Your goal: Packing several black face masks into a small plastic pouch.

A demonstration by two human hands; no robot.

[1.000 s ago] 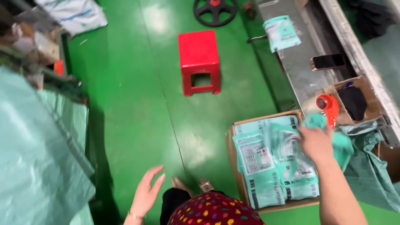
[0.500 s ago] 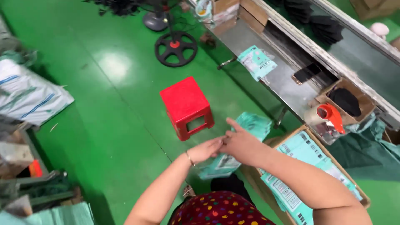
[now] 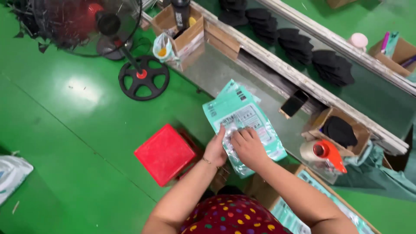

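My left hand [image 3: 215, 149] and my right hand [image 3: 248, 146] meet at the near edge of a pale green plastic packet [image 3: 242, 123]; I see both closed on it, left fingers curled around its left edge, right fingers bent and pressing down on its clear near corner. The packet lies on the grey metal workbench [image 3: 208, 73], slightly tilted, with a second green packet under it. To the left, on the green floor [image 3: 65, 143], stands a red plastic stool [image 3: 164, 154], just beside my left forearm. Farther left is a standing fan [image 3: 104, 26] on a round black base. To the right of the packet a dark phone [image 3: 294, 103] lies on the bench, and nearer me sits a tape dispenser [image 3: 324, 154] with an orange handle. Black caps [image 3: 299, 43] line the far trough.
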